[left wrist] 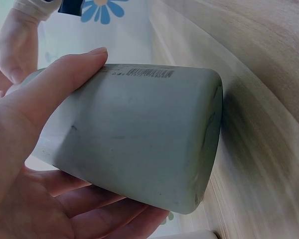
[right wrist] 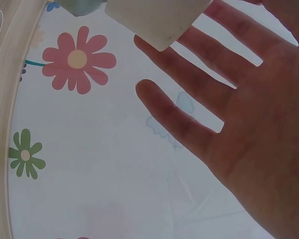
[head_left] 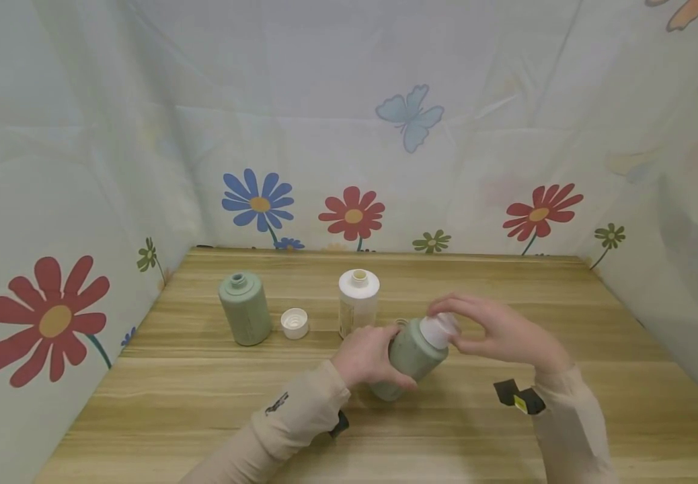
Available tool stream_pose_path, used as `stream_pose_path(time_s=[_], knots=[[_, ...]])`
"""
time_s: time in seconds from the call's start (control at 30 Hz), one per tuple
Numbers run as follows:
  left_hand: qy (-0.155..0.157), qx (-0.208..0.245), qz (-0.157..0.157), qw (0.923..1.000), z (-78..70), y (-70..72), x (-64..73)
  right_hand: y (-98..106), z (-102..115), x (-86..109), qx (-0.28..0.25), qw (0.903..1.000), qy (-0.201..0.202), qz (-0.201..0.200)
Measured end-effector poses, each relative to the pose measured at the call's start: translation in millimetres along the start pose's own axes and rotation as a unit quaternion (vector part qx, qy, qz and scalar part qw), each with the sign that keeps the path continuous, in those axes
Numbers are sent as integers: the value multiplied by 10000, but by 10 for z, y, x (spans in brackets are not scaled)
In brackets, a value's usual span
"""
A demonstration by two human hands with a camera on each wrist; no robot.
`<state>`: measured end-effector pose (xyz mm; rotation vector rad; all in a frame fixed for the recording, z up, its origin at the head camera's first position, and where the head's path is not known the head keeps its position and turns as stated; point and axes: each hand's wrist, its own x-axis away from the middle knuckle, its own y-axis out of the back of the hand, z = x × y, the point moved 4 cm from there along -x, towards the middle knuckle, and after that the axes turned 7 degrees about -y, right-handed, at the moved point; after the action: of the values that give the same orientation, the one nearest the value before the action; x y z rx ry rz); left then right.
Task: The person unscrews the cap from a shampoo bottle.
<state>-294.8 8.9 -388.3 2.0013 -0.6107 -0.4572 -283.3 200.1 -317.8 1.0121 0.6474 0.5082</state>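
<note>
A pale green bottle is tilted over the table, its top leaning to the right. My left hand grips it round the body, with the thumb along one side and the fingers on the other, as the left wrist view also shows; a small barcode is printed on the green bottle there. On its neck sits a white cap. The right hand holds this cap between thumb and fingers. Seen from the right wrist, the fingers reach along the white cap, the outer ones spread; the thumb's contact is hidden.
Left on the wooden table stands another green bottle, uncapped. Beside it lies a loose white cap. An uncapped white bottle stands behind my left hand. A small pale ring shows partly behind the held bottle. Flowered curtains enclose the table.
</note>
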Motion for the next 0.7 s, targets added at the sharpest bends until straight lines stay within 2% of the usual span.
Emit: stream_pose_path(time_s=[0.13, 0.3, 0.4, 0.7], knots=[[-3, -11, -14, 10000, 3, -5, -2, 2, -2, 3, -98, 9999, -135, 43], [-15, 22, -33, 10000, 1, -4, 3, -5, -55, -11, -67, 9966, -815, -19], [-17, -3, -38, 10000, -4, -1, 9, -19, -77, -22, 146, 9939, -1088, -55], [-45, -93, -21, 9999, -11, 3, 14, -50, -56, -48, 540, 9914, -1182, -157]])
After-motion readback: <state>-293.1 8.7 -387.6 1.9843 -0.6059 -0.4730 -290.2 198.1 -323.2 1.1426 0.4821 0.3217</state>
